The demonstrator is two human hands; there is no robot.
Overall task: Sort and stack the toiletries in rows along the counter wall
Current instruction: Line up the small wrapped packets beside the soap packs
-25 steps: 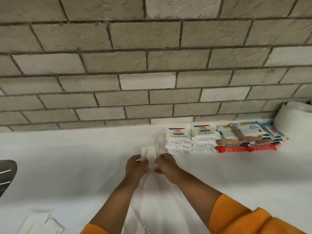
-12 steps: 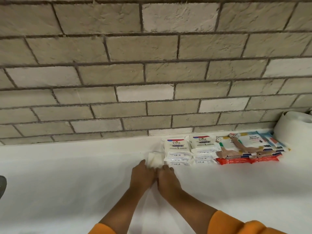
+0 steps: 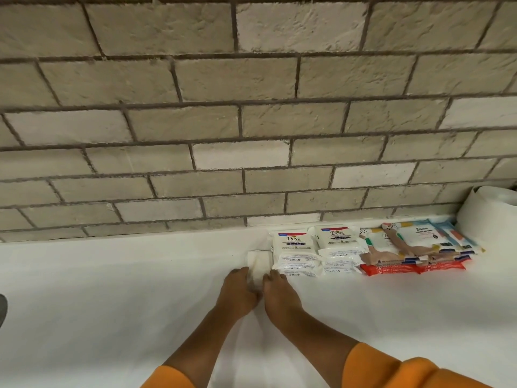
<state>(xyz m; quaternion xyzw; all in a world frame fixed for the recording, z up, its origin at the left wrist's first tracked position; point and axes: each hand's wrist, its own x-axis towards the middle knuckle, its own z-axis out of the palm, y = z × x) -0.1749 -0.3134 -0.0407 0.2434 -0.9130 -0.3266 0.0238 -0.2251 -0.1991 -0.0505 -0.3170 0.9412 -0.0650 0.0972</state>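
A small plain white packet lies flat on the white counter, just left of two stacks of white Dove soap packs. My left hand and my right hand rest side by side on the packet's near end, fingers pressing it down. Right of the soap, colourful wet-wipe packs lie stacked on red baby-wipe packs along the brick wall.
A white paper roll stands at the far right against the wall. A dark sink edge shows at the left border. Orange sleeves cover my forearms at the bottom.
Both hands carried the white packet forward from mid-air and set it down on the counter beside the soap stack. The view tilted up and loose packets at bottom left left the frame.
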